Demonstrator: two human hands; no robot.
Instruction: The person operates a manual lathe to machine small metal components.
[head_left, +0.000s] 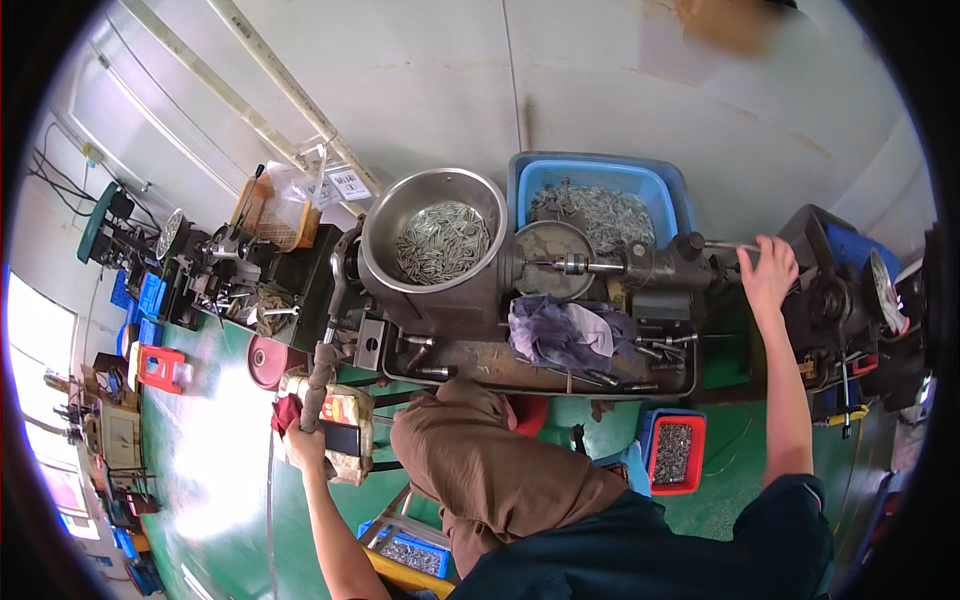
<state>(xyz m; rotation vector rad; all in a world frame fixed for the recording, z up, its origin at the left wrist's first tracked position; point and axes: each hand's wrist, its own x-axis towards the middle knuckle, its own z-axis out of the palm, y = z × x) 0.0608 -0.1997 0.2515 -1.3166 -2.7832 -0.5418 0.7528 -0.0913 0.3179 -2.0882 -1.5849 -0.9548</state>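
In front of me stands a small lathe-like bench machine (440,310). My left hand (303,446) is closed round the lower end of its long lever (318,385), whose grip is wrapped in cloth. A dark red cloth (287,411) shows beside that hand. To the right, my right hand (770,275) has its fingers bent over the end of a thin metal lever (730,245) on the tailstock (688,265). The spindle (575,264) lies in the middle. On the machine's left part rests a steel bowl (375,235) with many small metal pins (443,245).
Behind the machine, a blue basket (518,190) holds many metal parts. A purple rag (545,335) lies over the oily tray (480,382). Below are a red bin (697,480) and a blue bin (440,570) with metal pieces. Other machines (225,250) stand at both sides.
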